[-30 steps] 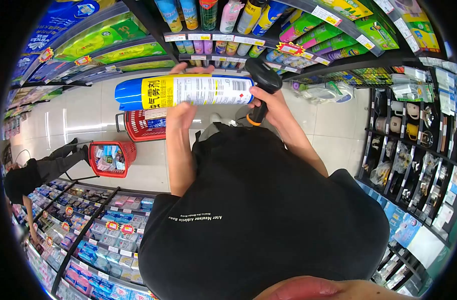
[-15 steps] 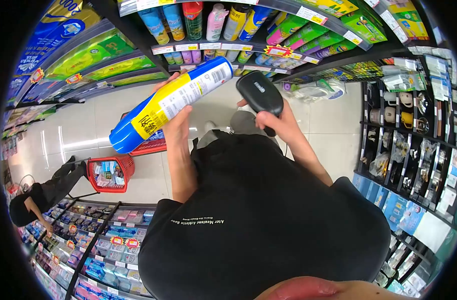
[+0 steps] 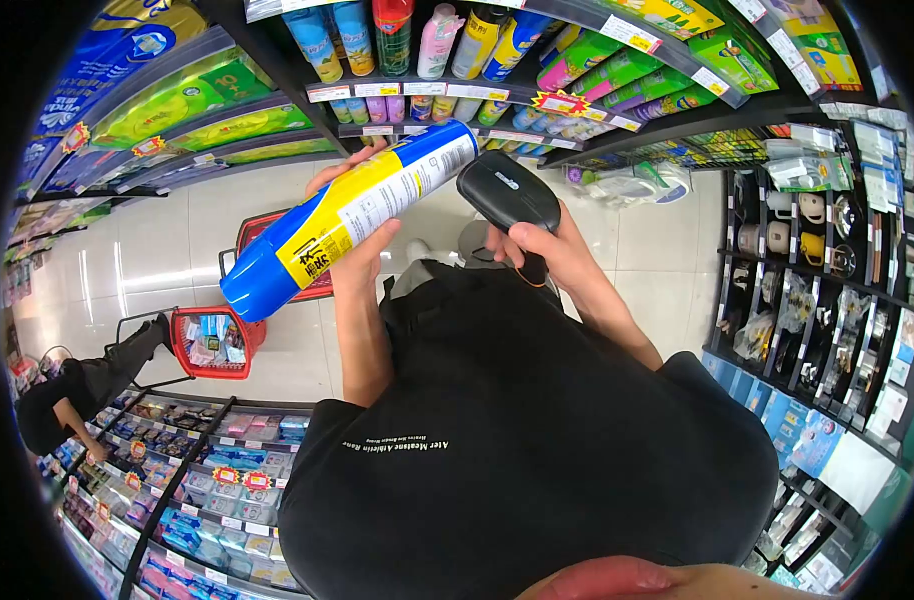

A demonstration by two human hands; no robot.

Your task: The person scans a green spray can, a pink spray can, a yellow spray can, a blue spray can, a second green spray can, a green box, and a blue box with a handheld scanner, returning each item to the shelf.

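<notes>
Head view, single item in hand: spray can (image 3: 352, 212), blue and yellow with a white label panel, gripped about its middle by the left hand (image 3: 362, 245), fingers wrapped behind the body and thumb across the front. Change from a second ago: the can lay level with its barcode panel facing the barcode scanner (image 3: 509, 192); it is now tilted, and the scanner head has turned up toward the can's upper end, which suggests the reading pass is being retried or finished. Long axis runs diagonally, blue cap end down-left toward the red basket (image 3: 215, 342) on the floor, base end up-right, just beside the scanner. Right hand (image 3: 542, 255) closed round the scanner's handle, fingers curled tight. Shelving (image 3: 427, 90) with bottles behind; a second person (image 3: 62, 400) crouches far left.
</notes>
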